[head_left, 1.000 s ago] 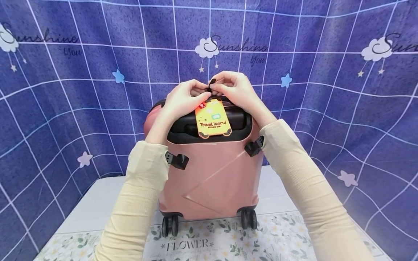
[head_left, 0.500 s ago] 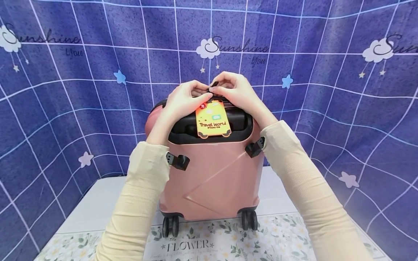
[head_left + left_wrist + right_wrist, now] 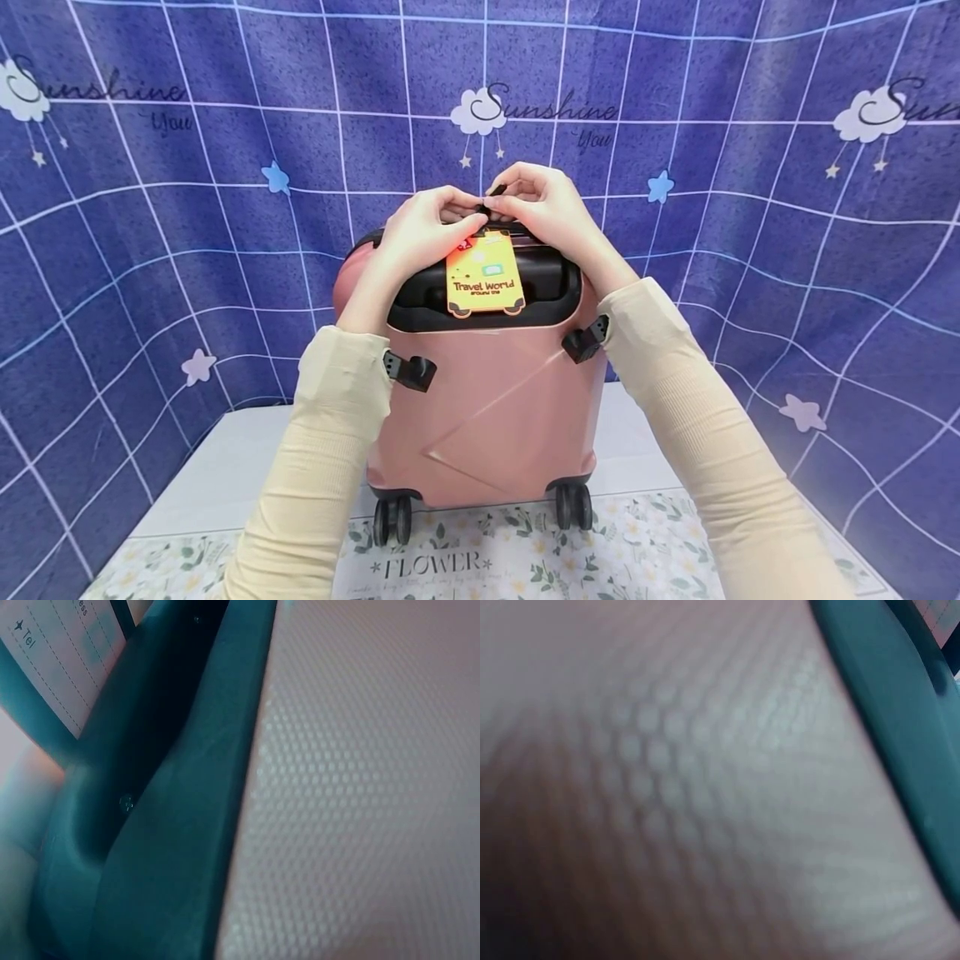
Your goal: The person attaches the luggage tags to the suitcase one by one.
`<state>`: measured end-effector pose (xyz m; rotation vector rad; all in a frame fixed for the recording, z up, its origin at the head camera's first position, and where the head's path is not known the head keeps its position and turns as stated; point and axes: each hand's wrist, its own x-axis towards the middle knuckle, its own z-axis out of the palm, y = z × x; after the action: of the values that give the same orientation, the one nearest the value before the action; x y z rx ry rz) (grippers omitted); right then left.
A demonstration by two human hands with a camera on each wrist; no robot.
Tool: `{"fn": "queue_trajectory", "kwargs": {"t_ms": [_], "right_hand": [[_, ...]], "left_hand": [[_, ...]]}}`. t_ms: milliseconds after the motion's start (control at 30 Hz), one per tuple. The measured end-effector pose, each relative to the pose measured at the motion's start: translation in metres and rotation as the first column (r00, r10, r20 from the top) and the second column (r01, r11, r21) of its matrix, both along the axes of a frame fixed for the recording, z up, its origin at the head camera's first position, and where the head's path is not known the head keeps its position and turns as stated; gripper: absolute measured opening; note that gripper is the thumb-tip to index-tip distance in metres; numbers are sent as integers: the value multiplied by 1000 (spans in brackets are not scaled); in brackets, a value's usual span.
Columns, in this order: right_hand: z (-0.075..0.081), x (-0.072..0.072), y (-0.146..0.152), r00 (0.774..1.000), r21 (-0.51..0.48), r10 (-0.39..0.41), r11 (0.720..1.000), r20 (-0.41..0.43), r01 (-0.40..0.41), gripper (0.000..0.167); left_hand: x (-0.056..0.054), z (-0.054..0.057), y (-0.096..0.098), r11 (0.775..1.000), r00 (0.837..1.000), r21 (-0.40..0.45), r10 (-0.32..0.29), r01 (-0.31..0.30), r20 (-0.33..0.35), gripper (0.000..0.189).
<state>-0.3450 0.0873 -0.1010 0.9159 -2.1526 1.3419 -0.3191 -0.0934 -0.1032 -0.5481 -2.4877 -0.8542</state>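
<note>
Strap [image 3: 498, 190], narrow, black, in fingers [image 3: 504, 204] above pebble-textured suitcase [image 3: 495, 408]

A flat white surface [image 3: 247, 458] lies low in the frame. Its front part [image 3: 630, 554], at the bottom, has little flowers [image 3: 633, 529], green leaves [image 3: 543, 575] and the word FLOWER [image 3: 432, 564]. A pink suitcase [image 3: 495, 408] stands in the middle, with two pairs of black wheels [image 3: 403, 521] on that part.

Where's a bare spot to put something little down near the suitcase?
On the flowery surface, in front of the wheels, between the left sleeve and right sleeve. There's also bare white surface between the suitcase and right sleeve, and between the left sleeve and curtain. It's crowded up top: left hand and right hand pinch the strap above the tag.
</note>
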Motion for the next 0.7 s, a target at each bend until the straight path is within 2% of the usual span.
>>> {"fn": "queue_trajectory", "kwargs": {"t_ms": [233,533,700], "right_hand": [[0,-1,-1,998,-35,54,998,21,-53,12],[1,2,1,997,-33,80,996,18,-80,23],[0,2,2,995,-79,97,992,-3,-97,24]], "left_hand": [[-1,0,0,1000,1000,-10,-3,3,2,41],[-2,-1,0,1000,1000,-1,0,0,-1,43],[-2,-1,0,1000,1000,8,1,-1,-3,43]]}}
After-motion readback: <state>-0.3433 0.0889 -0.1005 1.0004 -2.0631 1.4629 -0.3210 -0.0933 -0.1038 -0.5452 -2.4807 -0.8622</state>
